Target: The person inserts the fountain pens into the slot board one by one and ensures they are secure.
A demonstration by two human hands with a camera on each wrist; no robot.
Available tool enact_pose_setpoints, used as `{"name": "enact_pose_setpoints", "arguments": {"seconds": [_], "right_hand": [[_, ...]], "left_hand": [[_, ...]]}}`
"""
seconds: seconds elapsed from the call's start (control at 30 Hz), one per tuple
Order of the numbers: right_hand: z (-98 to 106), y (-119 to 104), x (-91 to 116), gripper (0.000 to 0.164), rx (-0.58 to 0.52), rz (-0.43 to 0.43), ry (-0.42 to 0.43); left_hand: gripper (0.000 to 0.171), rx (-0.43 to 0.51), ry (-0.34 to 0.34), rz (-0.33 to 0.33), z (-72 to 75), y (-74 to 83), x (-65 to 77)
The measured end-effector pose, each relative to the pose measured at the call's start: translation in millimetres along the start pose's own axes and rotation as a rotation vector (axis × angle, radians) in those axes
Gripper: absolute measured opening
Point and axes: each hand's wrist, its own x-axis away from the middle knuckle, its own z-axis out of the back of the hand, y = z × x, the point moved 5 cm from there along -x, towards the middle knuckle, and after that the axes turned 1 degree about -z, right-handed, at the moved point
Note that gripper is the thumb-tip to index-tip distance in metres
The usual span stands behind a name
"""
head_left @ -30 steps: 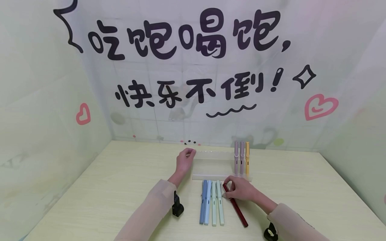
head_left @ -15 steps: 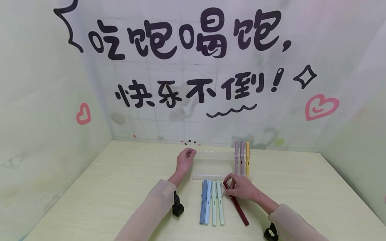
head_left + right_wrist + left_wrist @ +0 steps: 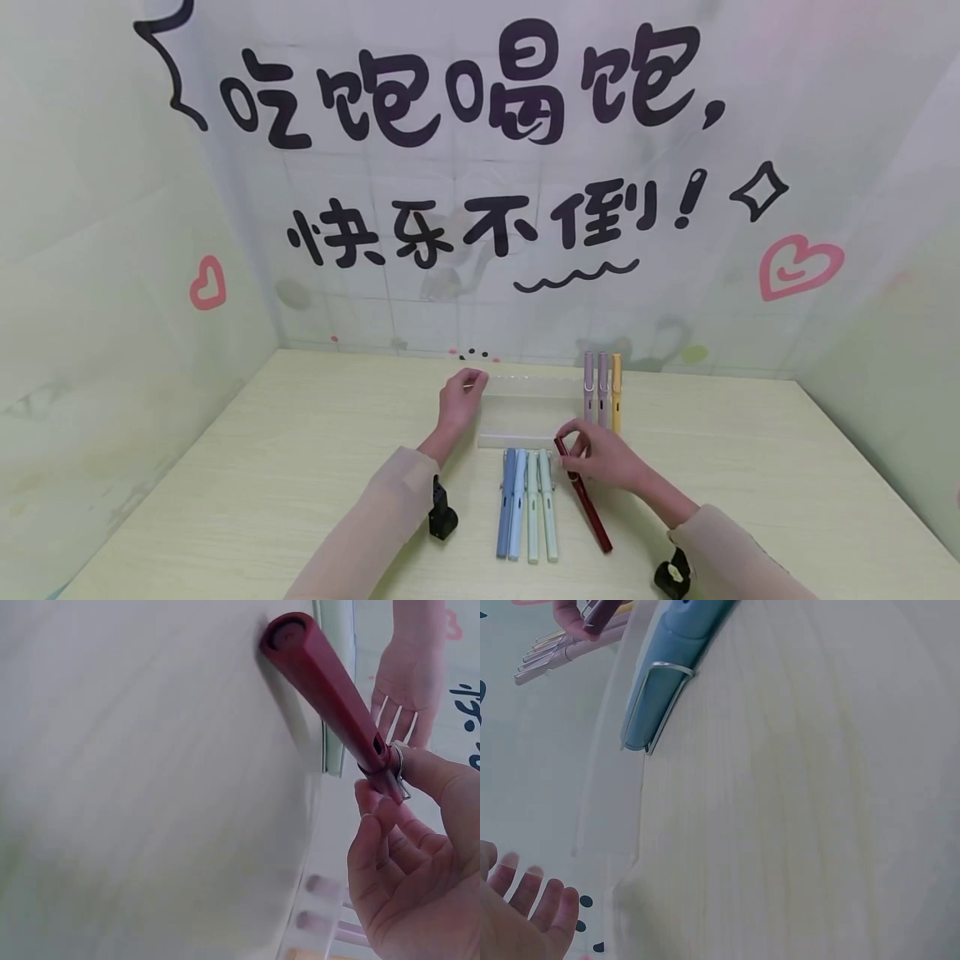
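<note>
A dark red pen is pinched near its clip end between the thumb and fingers of my right hand. It slants in front of a clear pen rack; whether its lower end touches the table I cannot tell. My left hand holds the rack's upper left corner, its fingers partly seen through the plastic in the left wrist view. Two purple pens and a yellow pen stand upright at the rack's right end. A dark blue pen, a light blue pen and two pale green pens lie before it.
The pale wood-grain table extends to both sides of the rack. A white printed backdrop rises close behind it. Black wrist cameras hang below both sleeves.
My right hand has moved slightly up and toward the rack, carrying the dark red pen. The left hand, the rack and the other pens have stayed in place.
</note>
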Motion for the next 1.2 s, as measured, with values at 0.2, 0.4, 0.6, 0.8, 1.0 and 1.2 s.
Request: {"name": "enact_pose_setpoints", "arguments": {"seconds": [0.2,0.4,0.6,0.8,1.0,1.2], "right_hand": [[3.4,-3.2,-0.9,0.027,-0.02,0.011,0.012],[7.9,-4.9,-1.8,0.028,-0.016,0.04,0.045],[11.8,-4.7,-4.7,0.029,-0.005,0.024,0.094],[18.6,-5.3,-8.5,0.031,-0.031,0.011,0.137],[27.5,-7.9,-12.6,0.033,-0.036,0.004,0.175],[37.0,-10.9,-17.3,0.031,-0.02,-0.029,0.214]], "left_hand": [[0.024,0.001,-0.004,-0.014,0.0,0.3,0.6],[0.024,-0.001,-0.002,-0.004,0.6,1.7,1.2],[0.024,0.001,-0.006,0.004,0.8,2.5,1.5],[0.024,0.001,-0.007,0.01,0.3,1.0,1.0],[0.024,-0.006,-0.006,0.014,-0.3,0.1,1.0],[0.024,-0.002,-0.009,0.009,-0.1,0.8,1.9]]}}
